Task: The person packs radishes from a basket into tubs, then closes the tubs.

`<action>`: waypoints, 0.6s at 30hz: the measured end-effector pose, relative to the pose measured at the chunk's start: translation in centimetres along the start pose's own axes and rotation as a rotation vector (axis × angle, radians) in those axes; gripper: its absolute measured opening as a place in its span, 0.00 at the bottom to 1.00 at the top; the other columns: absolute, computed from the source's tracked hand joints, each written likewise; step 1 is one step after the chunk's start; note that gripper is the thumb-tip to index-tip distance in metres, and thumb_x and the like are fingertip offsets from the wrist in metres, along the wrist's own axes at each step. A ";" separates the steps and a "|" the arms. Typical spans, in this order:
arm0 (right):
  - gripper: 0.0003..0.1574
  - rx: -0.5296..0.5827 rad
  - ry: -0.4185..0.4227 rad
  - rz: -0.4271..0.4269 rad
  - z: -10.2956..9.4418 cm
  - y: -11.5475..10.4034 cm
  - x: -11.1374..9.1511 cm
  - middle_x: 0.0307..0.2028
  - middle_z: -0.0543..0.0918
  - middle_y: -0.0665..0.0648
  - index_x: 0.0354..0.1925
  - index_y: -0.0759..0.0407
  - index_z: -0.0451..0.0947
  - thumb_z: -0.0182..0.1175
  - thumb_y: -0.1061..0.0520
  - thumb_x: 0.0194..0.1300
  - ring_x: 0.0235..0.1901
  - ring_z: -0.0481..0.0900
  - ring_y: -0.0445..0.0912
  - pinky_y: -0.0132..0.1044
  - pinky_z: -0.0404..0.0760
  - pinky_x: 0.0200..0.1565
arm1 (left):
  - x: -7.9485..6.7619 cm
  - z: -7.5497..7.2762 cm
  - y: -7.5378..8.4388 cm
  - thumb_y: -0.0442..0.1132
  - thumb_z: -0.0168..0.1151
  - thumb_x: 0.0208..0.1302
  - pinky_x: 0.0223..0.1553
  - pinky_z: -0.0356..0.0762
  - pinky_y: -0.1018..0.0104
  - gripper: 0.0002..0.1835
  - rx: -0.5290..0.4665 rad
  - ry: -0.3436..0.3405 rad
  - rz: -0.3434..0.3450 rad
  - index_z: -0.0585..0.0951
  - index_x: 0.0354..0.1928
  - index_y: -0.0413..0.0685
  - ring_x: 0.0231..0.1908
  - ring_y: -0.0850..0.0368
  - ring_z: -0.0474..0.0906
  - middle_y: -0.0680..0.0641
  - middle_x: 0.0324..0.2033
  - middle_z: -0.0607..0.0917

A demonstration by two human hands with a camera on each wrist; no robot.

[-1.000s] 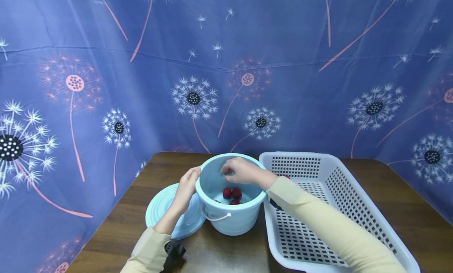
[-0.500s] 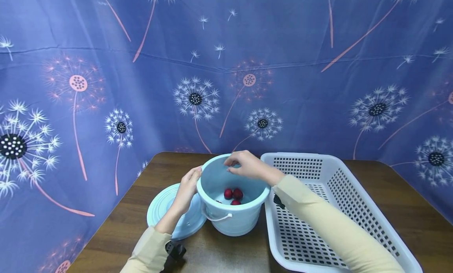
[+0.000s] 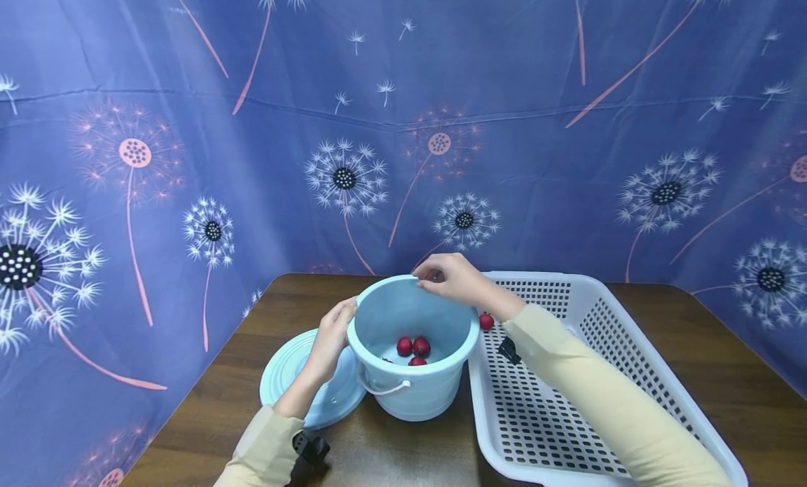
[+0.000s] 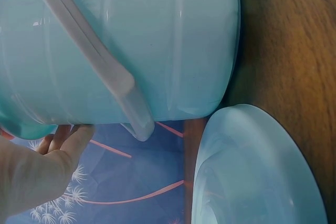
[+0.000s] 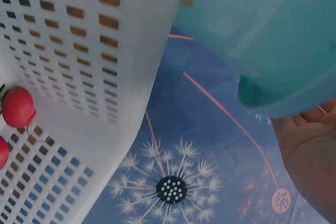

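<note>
A light blue bucket (image 3: pixel 422 396) stands upright on the table with several red radishes (image 3: pixel 421 346) at its bottom. My left hand (image 3: pixel 329 338) grips its left rim, thumb and fingers on either side. Over the far right part of the rim is my right hand (image 3: pixel 459 280), its fingers loosely curled and nothing visible in them. The bucket hides those fingertips in the right wrist view. A white perforated basket (image 3: pixel 614 326) is right of the bucket, and a radish (image 3: pixel 486 321) lies in it below my right wrist. Two radishes (image 5: pixel 19 107) show there in the right wrist view.
The bucket's round light blue lid (image 3: pixel 343 397) lies on the brown wooden table (image 3: pixel 403 452), left of the bucket and partly under my left forearm. A pale carrying handle (image 4: pixel 100 59) hangs down the bucket's side. A blue dandelion-print cloth (image 3: pixel 403 179) hangs behind the table.
My right hand has risen from inside the bucket and moved right and away, to its far right rim. A radish in the basket has come into fuller view. The left hand keeps its grip.
</note>
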State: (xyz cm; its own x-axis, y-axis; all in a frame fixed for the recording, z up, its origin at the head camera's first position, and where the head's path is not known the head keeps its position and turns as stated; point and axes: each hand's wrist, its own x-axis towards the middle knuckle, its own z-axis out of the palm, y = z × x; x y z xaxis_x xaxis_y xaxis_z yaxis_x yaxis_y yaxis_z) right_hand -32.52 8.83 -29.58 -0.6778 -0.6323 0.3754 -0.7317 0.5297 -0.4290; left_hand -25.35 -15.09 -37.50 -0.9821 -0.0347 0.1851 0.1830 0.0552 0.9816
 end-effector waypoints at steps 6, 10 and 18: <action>0.12 -0.021 0.041 0.041 -0.9 0.8 -0.7 0.39 0.85 0.56 0.45 0.60 0.82 0.62 0.59 0.61 0.38 0.82 0.45 0.33 0.81 0.41 | 0.0 0.2 0.1 0.46 0.41 0.73 0.53 0.75 0.53 0.25 -0.002 0.006 0.001 0.69 0.62 0.36 0.56 0.46 0.73 0.35 0.59 0.73; 0.12 -0.019 0.047 0.080 -1.3 1.5 -1.3 0.39 0.84 0.56 0.45 0.59 0.81 0.62 0.59 0.61 0.38 0.82 0.45 0.35 0.81 0.42 | 0.0 0.2 0.0 0.47 0.41 0.73 0.52 0.76 0.54 0.25 -0.001 0.003 0.006 0.68 0.62 0.36 0.55 0.46 0.74 0.35 0.59 0.73; 0.13 -0.039 0.063 0.129 -1.9 3.0 -2.6 0.40 0.84 0.57 0.45 0.61 0.81 0.61 0.59 0.62 0.39 0.81 0.46 0.38 0.81 0.44 | -0.1 0.0 -0.1 0.47 0.42 0.73 0.48 0.78 0.59 0.24 0.007 0.008 0.008 0.69 0.62 0.38 0.52 0.50 0.76 0.37 0.59 0.74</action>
State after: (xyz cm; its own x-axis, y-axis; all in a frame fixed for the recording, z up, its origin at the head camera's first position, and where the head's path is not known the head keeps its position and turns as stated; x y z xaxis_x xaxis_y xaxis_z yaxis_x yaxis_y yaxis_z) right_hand -33.13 13.17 -30.27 -0.7689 -0.5211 0.3704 -0.6393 0.6267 -0.4455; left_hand -25.27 -15.08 -37.60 -0.9803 -0.0425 0.1929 0.1901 0.0623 0.9798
